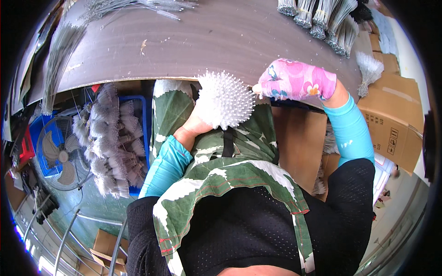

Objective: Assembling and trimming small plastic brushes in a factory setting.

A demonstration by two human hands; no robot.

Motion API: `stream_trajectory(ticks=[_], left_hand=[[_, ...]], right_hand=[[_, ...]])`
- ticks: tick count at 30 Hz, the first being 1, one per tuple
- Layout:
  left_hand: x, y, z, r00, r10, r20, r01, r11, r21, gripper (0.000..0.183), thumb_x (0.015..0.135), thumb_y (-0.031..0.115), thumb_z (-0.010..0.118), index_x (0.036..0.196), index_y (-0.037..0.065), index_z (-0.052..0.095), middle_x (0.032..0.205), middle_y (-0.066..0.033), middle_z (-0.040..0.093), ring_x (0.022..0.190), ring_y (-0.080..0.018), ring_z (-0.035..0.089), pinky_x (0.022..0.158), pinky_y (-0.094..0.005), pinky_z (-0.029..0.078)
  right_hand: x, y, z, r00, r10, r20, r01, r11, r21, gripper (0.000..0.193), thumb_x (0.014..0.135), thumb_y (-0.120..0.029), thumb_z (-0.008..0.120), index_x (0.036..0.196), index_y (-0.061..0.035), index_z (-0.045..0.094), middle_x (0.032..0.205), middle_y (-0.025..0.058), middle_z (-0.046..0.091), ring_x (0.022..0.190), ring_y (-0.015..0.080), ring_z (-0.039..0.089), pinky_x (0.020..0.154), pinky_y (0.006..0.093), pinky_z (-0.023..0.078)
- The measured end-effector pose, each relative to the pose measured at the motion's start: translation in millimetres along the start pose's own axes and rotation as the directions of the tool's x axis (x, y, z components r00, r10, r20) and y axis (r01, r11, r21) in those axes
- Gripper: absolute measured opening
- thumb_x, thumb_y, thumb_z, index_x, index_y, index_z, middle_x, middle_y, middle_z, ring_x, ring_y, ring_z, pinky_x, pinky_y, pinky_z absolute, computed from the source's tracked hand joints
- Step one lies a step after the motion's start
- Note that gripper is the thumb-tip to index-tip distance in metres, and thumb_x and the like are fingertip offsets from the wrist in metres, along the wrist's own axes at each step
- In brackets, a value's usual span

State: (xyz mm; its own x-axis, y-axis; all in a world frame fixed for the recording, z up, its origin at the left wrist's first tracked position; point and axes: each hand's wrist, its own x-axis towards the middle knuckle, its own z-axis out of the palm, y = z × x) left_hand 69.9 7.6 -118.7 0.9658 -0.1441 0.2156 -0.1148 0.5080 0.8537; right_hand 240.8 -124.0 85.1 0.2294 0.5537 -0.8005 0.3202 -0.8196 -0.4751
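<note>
A thick bundle of thin brushes with white bristles [226, 99] stands over my lap at the table's front edge, its many round tips facing up. My left hand [199, 120] is wrapped round its lower left side; most of those fingers are hidden behind the bristles. At the bundle's right, my right hand [294, 79], in a pink flowered glove with bare fingertips, is closed in a pinch. Those fingertips are beside the outer bristles, and whatever they hold is too small to make out.
Wire bundles [322, 20] lie at the table's [193, 50] far right, with long wire brushes [64, 50] at its left. Below left are a fan [63, 156] and a blue crate [148, 129] of white brushes. Cardboard boxes [391, 115] stand at the right.
</note>
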Motion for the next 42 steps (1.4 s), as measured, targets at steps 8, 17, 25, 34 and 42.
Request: stream_trajectory(ticks=[8, 17, 25, 34, 42], left_hand=[[1, -13, -12, 0.99, -0.141, 0.018, 0.121, 0.9, 0.419, 0.045, 0.088, 0.013, 0.057, 0.13, 0.002, 0.045, 0.128, -0.011, 0.051, 0.122, -0.0224, 0.045, 0.106, -0.0373, 0.032], [-3, -5, -16, 0.939, -0.344, -0.008, 0.339, 0.93, -0.141, 0.044, 0.083, 0.022, 0.06, 0.125, 0.01, 0.055, 0.132, -0.0101, 0.05, 0.127, -0.0275, 0.04, 0.11, -0.0394, 0.024], [-11, -15, -28, 0.928, -0.371, 0.041, 0.373, 0.921, -0.114, 0.049, 0.082, 0.026, 0.062, 0.127, 0.009, 0.053, 0.134, -0.0103, 0.049, 0.128, -0.0264, 0.039, 0.11, -0.0394, 0.024], [-14, -18, -33, 0.912, -0.409, 0.045, 0.407, 0.883, -0.234, 0.064, 0.074, 0.03, 0.073, 0.128, 0.005, 0.051, 0.133, -0.0107, 0.049, 0.127, -0.0232, 0.041, 0.108, -0.0383, 0.028], [-13, -18, -30, 0.918, -0.393, 0.05, 0.394, 0.89, -0.228, 0.071, 0.07, 0.035, 0.077, 0.129, 0.005, 0.051, 0.135, -0.0106, 0.047, 0.127, -0.0248, 0.041, 0.108, -0.0391, 0.027]], right_hand=[[1, -25, -18, 0.995, -0.04, 0.096, 0.063, 0.966, -0.25, 0.04, 0.087, -0.037, 0.057, 0.08, 0.0004, 0.067, 0.064, 0.0087, 0.061, 0.06, 0.0171, 0.057, 0.06, 0.032, 0.045], [-5, -13, -2, 0.982, -0.179, 0.061, 0.18, 0.983, -0.021, 0.031, 0.082, -0.033, 0.066, 0.079, -0.0028, 0.07, 0.068, 0.0087, 0.065, 0.063, 0.0121, 0.058, 0.062, 0.0292, 0.045], [-2, 4, 15, 0.952, -0.3, -0.054, 0.295, 0.952, -0.085, 0.029, 0.081, -0.032, 0.067, 0.085, -0.003, 0.068, 0.07, 0.0085, 0.065, 0.065, 0.0164, 0.062, 0.062, 0.0301, 0.047], [6, 6, 23, 0.841, -0.532, -0.104, 0.417, 0.757, -0.503, 0.041, 0.072, -0.046, 0.07, 0.074, -0.0059, 0.06, 0.066, 0.0101, 0.058, 0.065, 0.0325, 0.058, 0.057, 0.0384, 0.045], [9, 13, 23, 0.869, -0.494, -0.007, 0.487, 0.859, -0.157, 0.046, 0.076, -0.051, 0.067, 0.076, -0.0051, 0.064, 0.07, 0.0126, 0.061, 0.061, 0.0245, 0.059, 0.058, 0.0325, 0.045]])
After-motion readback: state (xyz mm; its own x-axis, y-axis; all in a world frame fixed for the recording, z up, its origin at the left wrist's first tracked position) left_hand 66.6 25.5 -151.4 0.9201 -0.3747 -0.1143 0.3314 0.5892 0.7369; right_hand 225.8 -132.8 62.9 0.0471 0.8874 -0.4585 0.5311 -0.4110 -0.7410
